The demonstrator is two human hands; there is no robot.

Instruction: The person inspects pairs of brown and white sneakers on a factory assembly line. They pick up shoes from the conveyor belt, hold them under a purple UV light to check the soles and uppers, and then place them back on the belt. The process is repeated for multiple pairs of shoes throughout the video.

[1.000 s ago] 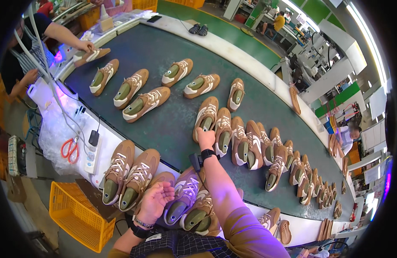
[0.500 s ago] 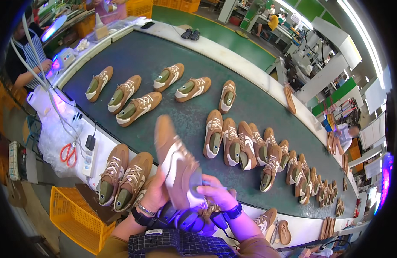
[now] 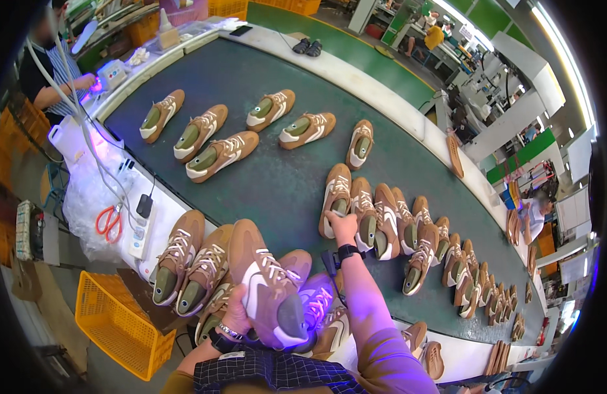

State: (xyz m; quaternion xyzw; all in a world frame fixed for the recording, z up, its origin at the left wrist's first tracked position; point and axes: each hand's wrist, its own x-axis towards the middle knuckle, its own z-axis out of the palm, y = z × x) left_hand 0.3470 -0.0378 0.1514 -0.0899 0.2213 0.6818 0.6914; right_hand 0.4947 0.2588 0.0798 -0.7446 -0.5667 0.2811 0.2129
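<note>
My left hand (image 3: 236, 312) is closed on the side of a brown sneaker (image 3: 256, 279) with white stripes and a green shoe last inside. That sneaker is tilted toe-up in front of my body, and purple light falls around it. My right arm stretches out over the green conveyor belt (image 3: 264, 190). At its end, my right hand (image 3: 343, 226) grips the heel end of another brown sneaker (image 3: 335, 187), the nearest-left one of a long group. To the left of the held shoe, a pair of matching sneakers (image 3: 179, 253) stands on the white ledge.
More lasted sneakers (image 3: 223, 156) lie spread over the far left of the belt. Red scissors (image 3: 108, 223) and a power strip (image 3: 140, 233) rest on the left ledge, above a yellow crate (image 3: 113, 328). A co-worker (image 3: 54, 72) works at far left.
My right hand has left the held sneaker and reached forward to one on the belt. The left hand has lowered its sneaker slightly.
</note>
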